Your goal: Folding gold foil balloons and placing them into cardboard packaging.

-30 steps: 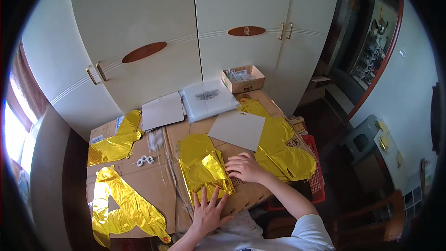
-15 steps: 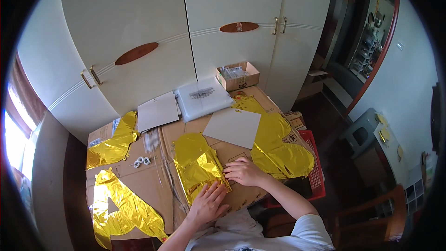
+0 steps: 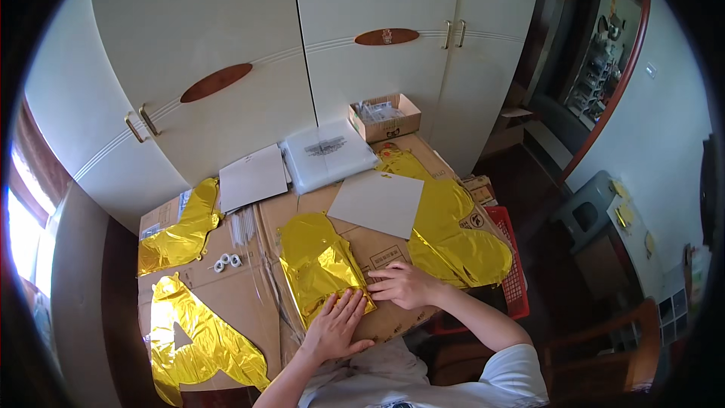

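A gold foil balloon point(image 3: 316, 257), flat and partly folded over at its near end, lies on a cardboard-covered table before me. My left hand point(image 3: 337, 325) rests flat on its near folded end, fingers stretched out. Just right of the foil, my right hand point(image 3: 405, 285) is low over the cardboard, fingers apart and pointing left, the tips close to the foil's edge. Whether they touch it I cannot tell. To the left lies a flat A-shaped gold foil balloon point(image 3: 215, 338). More gold foil balloons point(image 3: 457, 245) are spread at the right, partly under a white sheet point(image 3: 381, 200).
At the far left of the cardboard point(image 3: 242, 287) is another gold foil piece point(image 3: 181, 238), near white straws point(image 3: 242, 227) and small white rolls point(image 3: 226, 261). Behind are a white board point(image 3: 253, 177), a clear plastic-wrapped stack point(image 3: 328, 157) and a box point(image 3: 389, 125). A red basket point(image 3: 516, 291) stands right.
My right hand has shifted slightly right and nearer to me, its fingers spreading. My left hand stays on the foil. The whole view has tilted a little.
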`<state>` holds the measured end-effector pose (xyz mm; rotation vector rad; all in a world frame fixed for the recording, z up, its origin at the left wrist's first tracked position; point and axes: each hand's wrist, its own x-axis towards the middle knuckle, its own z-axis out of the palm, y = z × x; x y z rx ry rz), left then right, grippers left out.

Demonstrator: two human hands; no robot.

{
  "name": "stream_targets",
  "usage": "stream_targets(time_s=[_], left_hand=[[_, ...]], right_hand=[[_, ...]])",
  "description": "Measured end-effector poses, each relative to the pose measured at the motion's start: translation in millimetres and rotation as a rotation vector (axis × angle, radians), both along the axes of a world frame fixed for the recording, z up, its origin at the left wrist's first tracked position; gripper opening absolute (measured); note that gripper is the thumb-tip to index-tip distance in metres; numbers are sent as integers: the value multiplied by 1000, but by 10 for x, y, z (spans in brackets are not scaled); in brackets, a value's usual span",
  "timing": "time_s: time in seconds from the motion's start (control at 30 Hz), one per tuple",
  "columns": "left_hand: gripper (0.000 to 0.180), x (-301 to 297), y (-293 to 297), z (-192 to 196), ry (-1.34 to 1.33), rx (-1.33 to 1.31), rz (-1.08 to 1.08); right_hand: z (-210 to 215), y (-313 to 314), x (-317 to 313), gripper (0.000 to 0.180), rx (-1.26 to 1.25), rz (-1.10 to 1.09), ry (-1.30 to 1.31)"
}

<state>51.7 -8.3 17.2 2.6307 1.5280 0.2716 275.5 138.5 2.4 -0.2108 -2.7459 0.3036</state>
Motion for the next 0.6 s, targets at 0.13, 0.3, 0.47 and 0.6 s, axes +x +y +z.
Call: stream_targets(time_s=[0.13, 0.3, 0.47, 0.6], left_hand=[[94, -1, 2, -12, 40, 7, 1], [94, 11, 18, -2, 68, 11, 1], [95, 12, 10, -5, 84, 6, 6], [95, 10, 21, -19, 80, -4, 3]], right_hand=[[21, 24, 23, 30, 22, 48, -36], [-1, 36, 80, 31, 30, 119, -89], [-18, 54, 122, 35, 80, 155, -96], [-31, 79, 162, 37, 113, 174, -106]])
